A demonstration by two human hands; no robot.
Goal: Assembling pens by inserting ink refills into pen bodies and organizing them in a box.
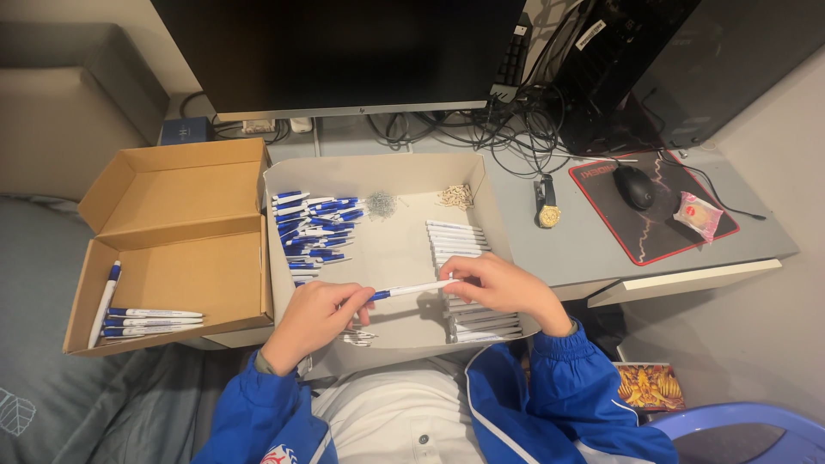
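- White pen [412, 290] with a blue end, held level over the shallow grey tray [387, 172]; left hand [314, 316] pinched shut on the blue end, right hand [503, 288] closed round the white barrel end.
- Inside the tray, far-left corner: heap of blue pen parts [316, 228]; just right of that heap, a small clump of metal springs [380, 204]; towards the tray's far-right corner, a scatter of small pale tips [455, 197].
- Along the tray's right wall: row of white barrels [464, 258], partly hidden under the right hand.
- Near the tray's front edge, just below the left hand: a few loose small parts [359, 337]; kind unclear.
- Left of the tray, touching it: open cardboard box [172, 223] with finished pens [150, 322] lying in its front half.
- Right of the tray, on the desk: wristwatch [547, 206]; farther right, black mouse [634, 186] on a mat.
- Likely risks: slipping of the two halves under a skewed push, sending a spring out of the tray; knocking the barrel row askew with the right wrist.
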